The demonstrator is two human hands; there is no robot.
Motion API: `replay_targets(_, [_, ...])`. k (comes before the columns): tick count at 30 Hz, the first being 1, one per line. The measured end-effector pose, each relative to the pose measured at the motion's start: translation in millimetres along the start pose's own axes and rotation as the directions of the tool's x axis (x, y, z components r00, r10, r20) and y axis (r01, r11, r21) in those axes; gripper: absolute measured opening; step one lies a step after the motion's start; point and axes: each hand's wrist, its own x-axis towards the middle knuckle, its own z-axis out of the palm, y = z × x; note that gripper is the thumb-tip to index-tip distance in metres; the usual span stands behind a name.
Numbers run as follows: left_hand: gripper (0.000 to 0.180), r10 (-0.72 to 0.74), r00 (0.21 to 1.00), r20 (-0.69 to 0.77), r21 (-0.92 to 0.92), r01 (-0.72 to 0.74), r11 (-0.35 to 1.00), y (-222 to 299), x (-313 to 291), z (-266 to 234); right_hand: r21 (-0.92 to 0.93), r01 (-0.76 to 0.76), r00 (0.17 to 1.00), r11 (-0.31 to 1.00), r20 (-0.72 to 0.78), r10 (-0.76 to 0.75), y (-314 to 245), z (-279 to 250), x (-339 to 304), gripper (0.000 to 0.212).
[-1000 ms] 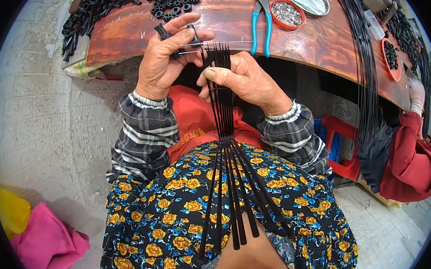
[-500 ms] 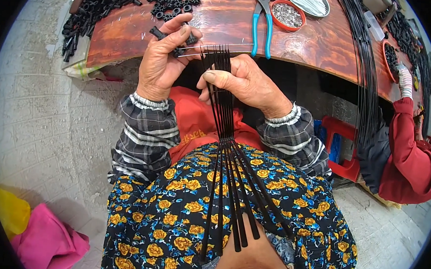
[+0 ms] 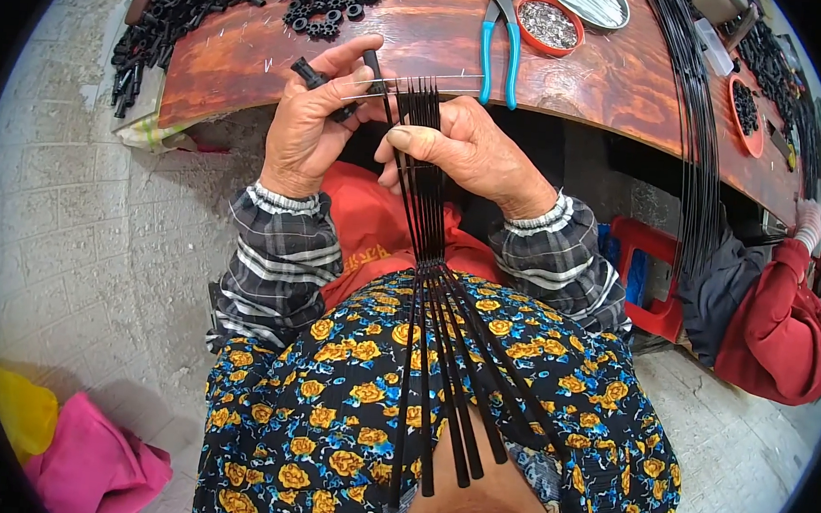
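Observation:
My right hand (image 3: 478,152) is closed round a bundle of thin black umbrella ribs (image 3: 427,222), thumb across the front. Their upper tips stand above the fist; the thicker lower ends fan out toward my chest. Thin bright wire (image 3: 464,76) runs sideways across the tips toward the pliers' handles. Beside the bundle, my left hand (image 3: 300,142) is closed on a ribbed black plastic tube (image 3: 307,72). A dark, rod-like piece (image 3: 373,66) stands between its fingertips and the ribs; I cannot tell whether it is part of the same tube.
Blue-handled pliers (image 3: 512,65) lie on the wooden table (image 3: 619,81), beside a red dish (image 3: 551,53) of small metal bits and a metal tray (image 3: 626,21). Black tubes (image 3: 195,18) and rings (image 3: 318,6) are heaped at left. More long ribs (image 3: 702,171) hang at right, near a co-worker's red sleeve (image 3: 783,308).
My left hand has shifted slightly down and right toward the rib tips, with the dark piece now upright at its fingertips. The co-worker's arm has moved away from the red bowl.

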Motion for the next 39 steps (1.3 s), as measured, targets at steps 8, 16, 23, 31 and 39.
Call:
replay_targets(8, [0.041, -0.006, 1.000, 0.029, -0.037, 0.007, 0.999, -2.9, 0.5, -3.3, -0.002, 0.023, 1.000, 1.000, -0.009, -0.023, 3.1, -1.4, 1.7, 0.025])
replay_targets(16, [0.041, 0.005, 0.999, 0.039, -0.084, -0.001, 0.996, -5.7, 3.1, -3.9, 0.004, -0.003, 1.000, 1.000, -0.002, 0.003, 3.5, -1.6, 1.0, 0.025])
replay_targets(23, [0.040, 0.011, 1.000, 0.008, -0.118, -0.010, 0.993, -9.8, 2.1, -4.5, 0.043, 0.016, 0.999, 0.999, -0.034, -0.014, 5.0, 0.4, 1.2, 0.025])
replay_targets(31, [0.044, 0.051, 0.999, -0.005, -0.148, -0.051, 0.988, -15.4, -6.9, 3.6, -0.005, -0.001, 0.997, 1.000, -0.072, 0.000, 2.0, -0.8, 4.2, 0.028])
replay_targets(39, [0.034, 0.029, 0.971, -0.237, 0.101, -0.005, 0.995, -1.6, -17.8, 28.3, 0.019, 0.026, 0.995, 0.999, -0.094, -0.024, 8.4, 2.1, 9.7, 0.028])
